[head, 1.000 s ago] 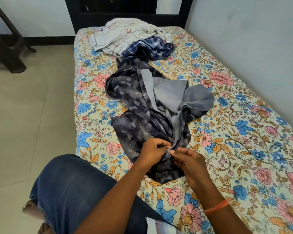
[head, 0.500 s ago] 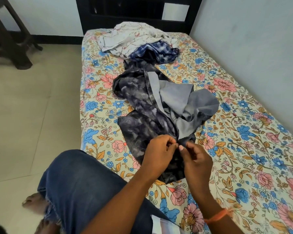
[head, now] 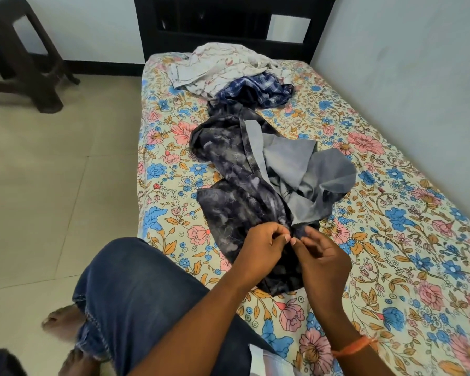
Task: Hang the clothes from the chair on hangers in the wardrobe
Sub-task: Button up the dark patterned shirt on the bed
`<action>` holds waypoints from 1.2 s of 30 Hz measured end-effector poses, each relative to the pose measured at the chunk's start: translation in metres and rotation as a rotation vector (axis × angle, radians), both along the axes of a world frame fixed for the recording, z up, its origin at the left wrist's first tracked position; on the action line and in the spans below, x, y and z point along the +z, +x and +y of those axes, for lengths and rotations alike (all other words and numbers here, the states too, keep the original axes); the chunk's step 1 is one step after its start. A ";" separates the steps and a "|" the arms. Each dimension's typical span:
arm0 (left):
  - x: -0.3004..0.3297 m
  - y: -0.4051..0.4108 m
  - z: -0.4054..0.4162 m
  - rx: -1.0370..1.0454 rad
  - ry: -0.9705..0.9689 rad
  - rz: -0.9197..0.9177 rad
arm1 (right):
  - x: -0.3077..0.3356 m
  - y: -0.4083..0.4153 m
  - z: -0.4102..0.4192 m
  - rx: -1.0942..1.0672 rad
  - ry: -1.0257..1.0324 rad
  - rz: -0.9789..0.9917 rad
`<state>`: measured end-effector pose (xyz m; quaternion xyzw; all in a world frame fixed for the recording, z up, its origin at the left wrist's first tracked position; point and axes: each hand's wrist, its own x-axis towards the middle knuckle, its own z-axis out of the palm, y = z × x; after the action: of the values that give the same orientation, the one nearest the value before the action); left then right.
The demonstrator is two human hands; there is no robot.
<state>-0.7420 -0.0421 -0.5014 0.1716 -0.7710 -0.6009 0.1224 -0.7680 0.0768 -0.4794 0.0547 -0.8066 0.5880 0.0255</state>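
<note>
A dark blue-grey mottled shirt (head: 228, 169) with a plain grey inside lies crumpled lengthwise on the floral bed. At its near end my left hand (head: 263, 246) and my right hand (head: 322, 260) meet, fingertips pinching the shirt's front edge between them. Farther up the bed lie a blue checked garment (head: 258, 92) and a pale printed garment (head: 217, 65). No hanger or wardrobe is in view.
The bed's floral sheet (head: 391, 226) runs along a pale wall on the right, with a dark headboard (head: 228, 20) at the far end. A dark wooden chair (head: 19, 58) stands on the tiled floor at top left. My jeans-clad knee (head: 136, 291) is at the bed's near edge.
The camera has shifted a little, so the bed sits lower in view. Both hands stay at the shirt's near end, working the same spot of the edge; the garments have not moved.
</note>
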 end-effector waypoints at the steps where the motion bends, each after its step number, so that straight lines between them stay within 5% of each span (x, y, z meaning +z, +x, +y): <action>1: 0.000 0.000 0.000 -0.002 -0.005 0.000 | 0.000 -0.002 0.000 0.003 -0.004 -0.017; 8: 0.002 0.001 -0.001 0.050 -0.021 0.030 | 0.002 -0.008 0.003 0.102 0.002 -0.059; 15: 0.004 0.000 -0.001 0.052 0.005 0.034 | 0.004 -0.017 0.006 0.123 -0.255 -0.235; 29: 0.007 0.003 -0.002 0.066 -0.038 0.030 | -0.004 -0.013 0.003 0.094 0.012 0.002; 33: 0.005 0.001 0.000 0.027 -0.170 -0.007 | -0.006 -0.011 0.003 0.097 -0.028 -0.063; 36: -0.002 -0.003 0.001 0.005 -0.199 -0.054 | -0.006 -0.014 0.002 0.060 -0.194 -0.288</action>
<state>-0.7451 -0.0411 -0.5032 0.1766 -0.8295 -0.5161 0.1198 -0.7819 0.0787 -0.4857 -0.0089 -0.7395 0.6653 -0.1025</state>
